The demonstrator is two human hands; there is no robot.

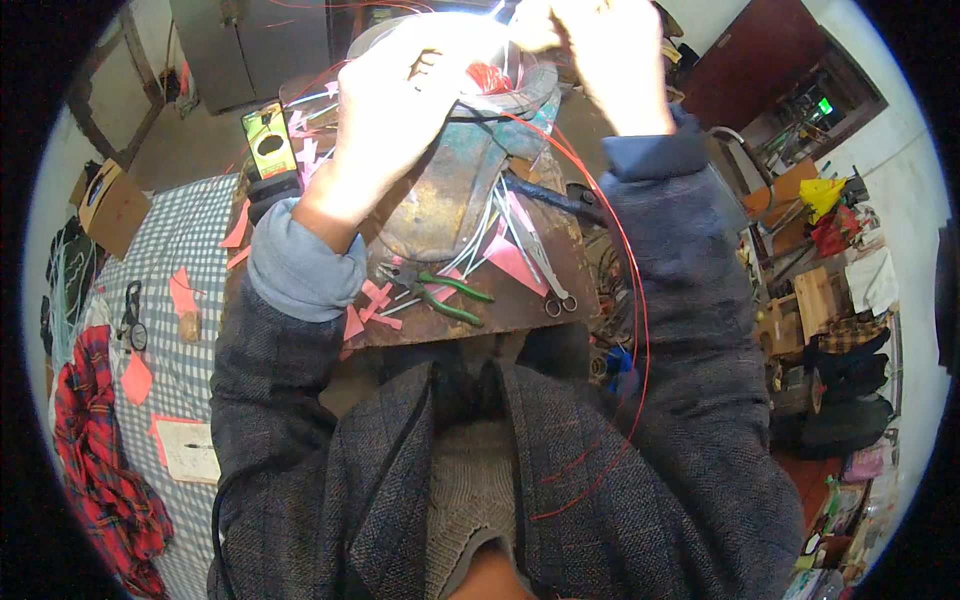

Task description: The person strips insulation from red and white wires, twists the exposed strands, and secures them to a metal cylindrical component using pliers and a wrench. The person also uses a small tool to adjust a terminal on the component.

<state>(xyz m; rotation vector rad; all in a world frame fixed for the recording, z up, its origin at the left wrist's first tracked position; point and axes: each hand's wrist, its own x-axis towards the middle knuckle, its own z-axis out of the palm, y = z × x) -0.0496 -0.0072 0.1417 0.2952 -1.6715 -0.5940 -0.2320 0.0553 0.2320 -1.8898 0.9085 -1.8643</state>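
Dark coat is sitting under looping red wire; tugging risks snagging. Left hand, right hand glaring; can't tell fingers' hold.

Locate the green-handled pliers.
In the head view, the pliers lie toward the near edge of the table, slightly left of center, with pink paper scraps by their nose and scissors to their right.

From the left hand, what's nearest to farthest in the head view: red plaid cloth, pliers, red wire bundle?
1. Red wire bundle: just right of the left hand.
2. Pliers: below the hand.
3. Red plaid cloth: far lower left.
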